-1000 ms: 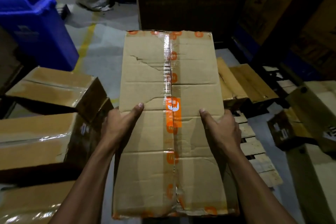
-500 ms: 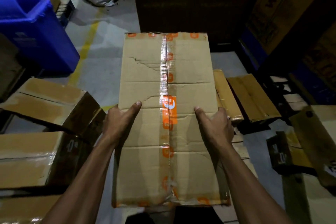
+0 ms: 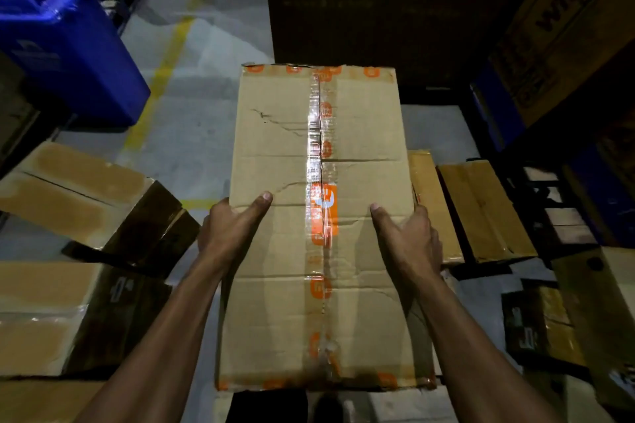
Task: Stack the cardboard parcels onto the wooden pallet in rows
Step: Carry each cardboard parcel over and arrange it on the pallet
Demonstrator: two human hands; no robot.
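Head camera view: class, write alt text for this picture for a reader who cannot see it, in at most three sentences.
Two bare hands, left hand and right hand, grip the long sides of a worn cardboard parcel sealed with orange-printed tape, held above a grey floor. More cardboard parcels lie on both sides, a blue bin stands at upper left, and wooden pallet slats show at right.

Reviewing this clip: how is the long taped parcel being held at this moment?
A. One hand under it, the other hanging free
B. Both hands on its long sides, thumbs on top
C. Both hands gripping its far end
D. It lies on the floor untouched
B: the left hand and right hand grip the opposite long edges of the parcel, each thumb lying on its top face.
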